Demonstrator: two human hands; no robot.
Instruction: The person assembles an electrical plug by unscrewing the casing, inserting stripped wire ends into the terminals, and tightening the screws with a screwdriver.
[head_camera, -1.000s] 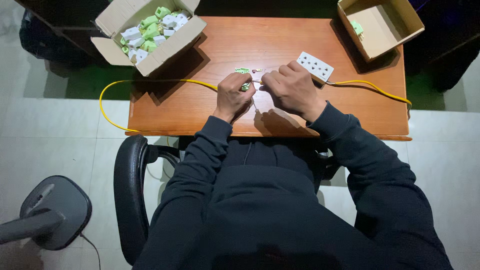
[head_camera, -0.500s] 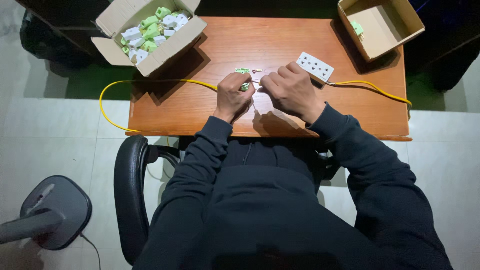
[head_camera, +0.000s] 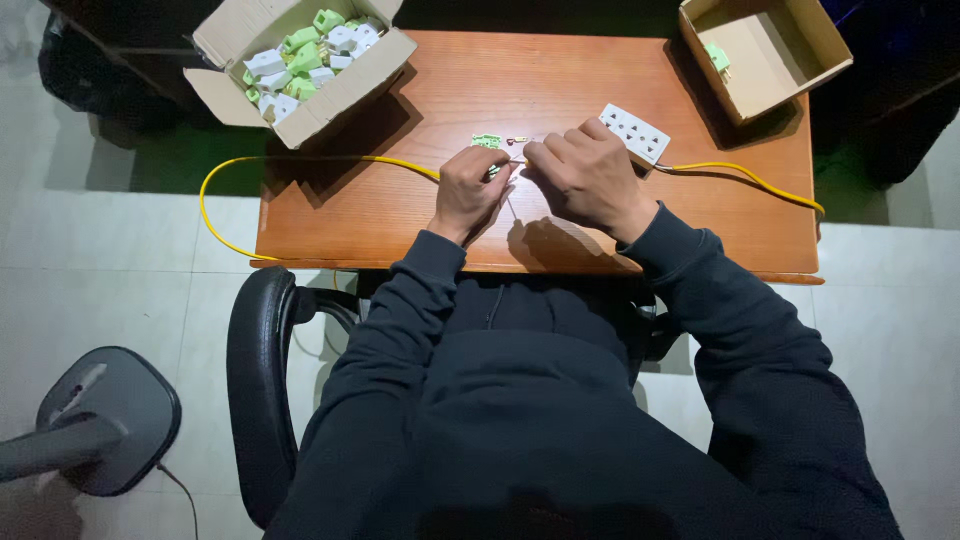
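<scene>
My left hand (head_camera: 470, 190) is closed around a small green and white plug part on the wooden desk (head_camera: 400, 220), close to where the yellow cable (head_camera: 300, 160) ends. Right beside it, my right hand (head_camera: 585, 180) pinches something thin at the same spot; the piece itself is too small to make out. A loose green part (head_camera: 487, 141) and a tiny metal piece (head_camera: 517, 140) lie just beyond my fingers. A white multi-socket power strip (head_camera: 634, 133) sits behind my right hand.
An open cardboard box (head_camera: 300, 60) with several green and white plugs stands at the desk's far left. Another box (head_camera: 765, 50) at the far right holds one green plug (head_camera: 716, 57). A black chair armrest (head_camera: 255, 380) and a grey fan base (head_camera: 95, 420) are at my left.
Both hands stay together at the middle of the desk, with only slight finger movement. Nothing else has shifted.
</scene>
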